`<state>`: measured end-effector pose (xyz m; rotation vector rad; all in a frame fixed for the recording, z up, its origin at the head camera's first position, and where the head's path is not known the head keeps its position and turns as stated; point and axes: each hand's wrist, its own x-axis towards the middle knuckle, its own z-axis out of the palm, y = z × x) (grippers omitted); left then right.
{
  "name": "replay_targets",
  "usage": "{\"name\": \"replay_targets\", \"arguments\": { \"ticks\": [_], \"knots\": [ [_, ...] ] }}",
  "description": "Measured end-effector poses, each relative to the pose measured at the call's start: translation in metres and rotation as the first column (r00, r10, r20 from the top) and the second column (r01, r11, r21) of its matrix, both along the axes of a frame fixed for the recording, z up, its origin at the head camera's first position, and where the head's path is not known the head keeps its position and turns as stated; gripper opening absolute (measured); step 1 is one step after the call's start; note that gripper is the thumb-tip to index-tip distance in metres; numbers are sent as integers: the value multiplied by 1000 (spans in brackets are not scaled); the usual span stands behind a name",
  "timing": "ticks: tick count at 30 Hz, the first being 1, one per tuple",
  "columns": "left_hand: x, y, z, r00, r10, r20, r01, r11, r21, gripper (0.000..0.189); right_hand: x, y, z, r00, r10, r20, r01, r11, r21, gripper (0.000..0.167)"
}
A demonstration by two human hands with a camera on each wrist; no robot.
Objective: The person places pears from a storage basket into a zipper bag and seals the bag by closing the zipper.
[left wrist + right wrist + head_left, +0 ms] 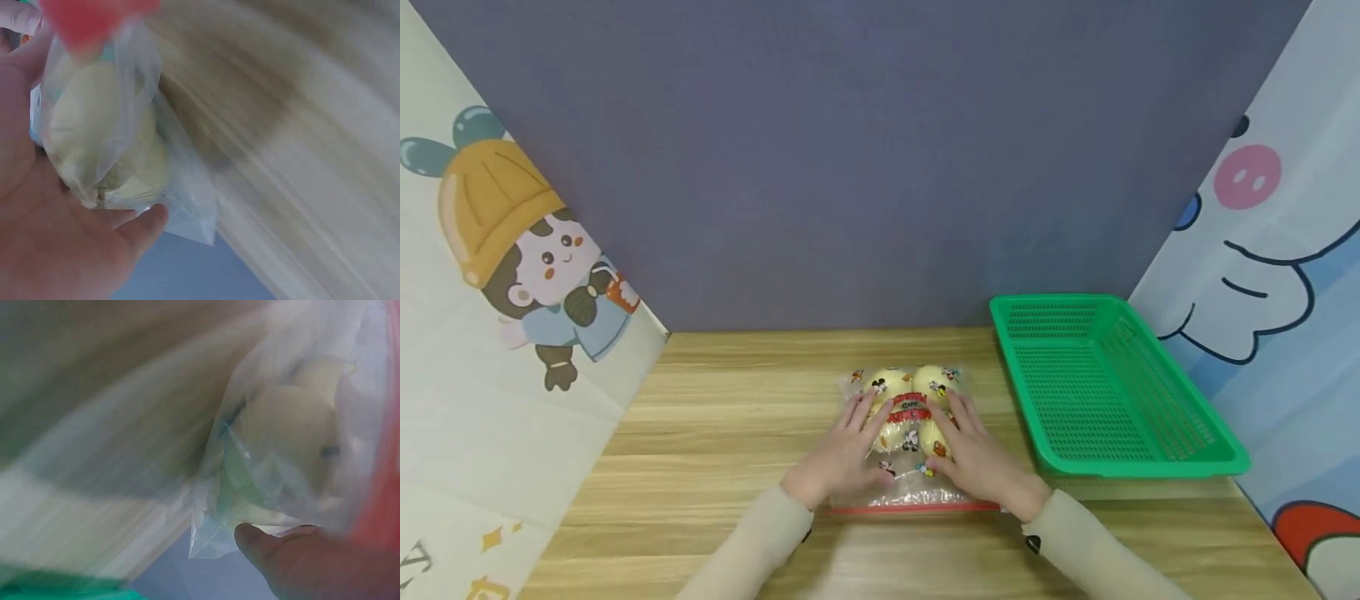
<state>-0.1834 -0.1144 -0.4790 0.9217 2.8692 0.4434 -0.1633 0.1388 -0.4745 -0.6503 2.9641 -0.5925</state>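
A clear plastic bag (910, 492) with cartoon prints and red lettering lies flat on the table, its red edge toward me. Inside are several pale yellow round pieces (932, 377) that look like buns. My left hand (842, 460) rests on the left side of the bag, fingers extended over the contents. From the right, my right hand (983, 458) lies over the other side with fingers spread. In the left wrist view, fingers touch the side of the bag (187, 194). A fingertip meets the bag (206, 531) near its far corner in the right wrist view.
On the right of the wooden table (722, 417) stands a green perforated plastic basket (1037, 433), with nothing in it. A dark grey panel (880, 167) rises behind the table. Cartoon-printed sheets hang at the left and right sides.
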Motion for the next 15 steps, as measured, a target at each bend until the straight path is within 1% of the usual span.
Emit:
{"name": "replay_targets", "arguments": {
  "ticks": [5, 10, 12, 15],
  "knots": [
    [-19, 4, -1, 999, 30, 12, -31, 999, 18, 111, -20, -3, -3, 999, -52, -16, 52, 998, 20, 88],
    [-33, 6, -5, 999, 48, 6, -48, 998, 43, 111, -31, -7, -6, 996, -92, -13, 93, 995, 31, 89],
    [-36, 6, -5, 998, 55, 13, -56, 997, 52, 111, -32, -7, -6, 995, -101, -7, 101, 995, 25, 89],
    [-36, 6, -6, 997, 63, 47, -66, 996, 62, 114, -30, -7, -3, 994, -106, 15, 106, 994, 22, 90]
  ]
}}
